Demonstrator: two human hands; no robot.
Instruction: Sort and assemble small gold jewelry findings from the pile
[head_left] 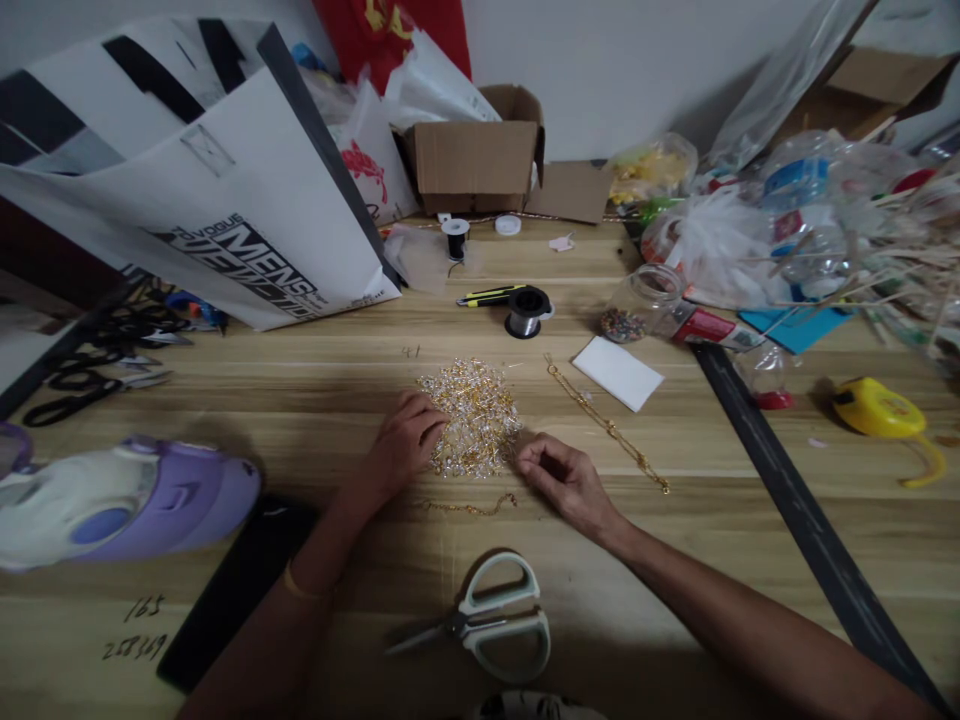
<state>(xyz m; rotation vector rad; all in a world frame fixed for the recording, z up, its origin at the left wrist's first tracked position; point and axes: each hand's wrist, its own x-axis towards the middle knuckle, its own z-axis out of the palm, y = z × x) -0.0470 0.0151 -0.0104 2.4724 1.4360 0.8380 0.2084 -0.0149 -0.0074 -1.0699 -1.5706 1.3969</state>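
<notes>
A loose pile of small gold and clear beads (476, 415) lies on the wooden table. My left hand (405, 440) rests against the pile's left edge with its fingers curled together; whatever is in them is hidden. At the lower right edge of the pile, the thumb and fingers of my right hand (562, 475) are pinched, and anything between them is too small to make out. Just below the pile lies a short gold chain (476, 510). A longer gold chain (611, 428) stretches to the right of the pile.
White-handled scissors (502, 615) lie near the front edge. Behind the beads are a wire spool (527, 312), a utility knife (484, 297), a folded white paper (617, 373) and a bead jar (641, 305). A phone (236, 590) lies left; a yellow tape measure (877, 407) right.
</notes>
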